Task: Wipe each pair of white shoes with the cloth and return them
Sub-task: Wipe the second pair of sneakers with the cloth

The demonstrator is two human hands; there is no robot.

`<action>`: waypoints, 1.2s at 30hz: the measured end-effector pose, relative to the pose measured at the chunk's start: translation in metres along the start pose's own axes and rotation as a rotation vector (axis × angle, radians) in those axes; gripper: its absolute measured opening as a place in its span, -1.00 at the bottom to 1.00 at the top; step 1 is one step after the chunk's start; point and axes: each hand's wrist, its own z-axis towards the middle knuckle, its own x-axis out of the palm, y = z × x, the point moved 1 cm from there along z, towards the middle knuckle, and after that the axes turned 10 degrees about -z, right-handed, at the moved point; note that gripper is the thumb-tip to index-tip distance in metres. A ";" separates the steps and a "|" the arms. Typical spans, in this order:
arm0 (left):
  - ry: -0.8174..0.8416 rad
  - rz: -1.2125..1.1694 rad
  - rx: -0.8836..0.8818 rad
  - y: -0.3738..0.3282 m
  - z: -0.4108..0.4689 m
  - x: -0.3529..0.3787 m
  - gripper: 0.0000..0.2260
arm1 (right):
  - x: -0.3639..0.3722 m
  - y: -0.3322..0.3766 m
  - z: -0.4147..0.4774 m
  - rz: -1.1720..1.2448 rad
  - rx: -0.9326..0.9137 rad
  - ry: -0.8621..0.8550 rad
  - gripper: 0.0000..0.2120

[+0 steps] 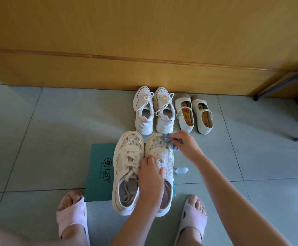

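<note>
I am watching the right hand [185, 144] working at the far end of the held shoe [158, 143], its fingers bunching the blue-striped cloth [175, 147] against the outer edge of the toe. The left hand [151, 176] is clasping the same shoe over its laces, thumb on one side, fingers on the other, pinning it down on the green card [98, 174] beside its mate [128, 167]. The shoe's long axis is running straight away from me, toe far and heel near. I am judging that the next strokes need to travel back along the outer flank toward the heel, which is lying on the right hand's own side. The left hand and forearm are covering the tongue and most of the opening, so the bracing hand is standing in the way of wiping there. The inner flank is pressing against the mate and is hidden. Most of the cloth is buried under the fingers, so I cannot tell how it is folded. A small bottle [181, 170] is lying just beside the shoe. The laced sneakers [144, 112] and the strap flats [183, 115] are waiting nearer the wooden panel [144, 50].
</note>
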 end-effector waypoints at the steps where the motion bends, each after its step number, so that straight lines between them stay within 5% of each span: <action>1: 0.000 0.002 0.002 0.001 0.000 0.000 -0.51 | -0.004 0.000 -0.001 0.013 -0.001 0.012 -0.75; 5: 0.004 -0.001 0.011 0.001 0.000 0.000 -0.50 | -0.020 0.010 0.008 0.173 0.011 -0.073 -0.77; 12: 0.008 -0.008 0.004 0.000 0.001 -0.002 -0.50 | 0.010 0.048 0.039 -0.051 -0.061 0.050 -0.79; 24: 0.003 -0.035 -0.008 0.001 0.000 0.000 -0.50 | 0.020 0.011 -0.023 0.183 0.199 -0.187 -0.79; 31: 0.013 -0.029 -0.012 0.002 0.001 0.000 -0.50 | 0.021 0.004 -0.050 0.234 0.269 -0.142 -0.85; 36: 0.011 -0.039 0.018 0.005 0.000 -0.001 -0.49 | 0.005 0.000 -0.051 0.512 0.481 -0.047 -0.88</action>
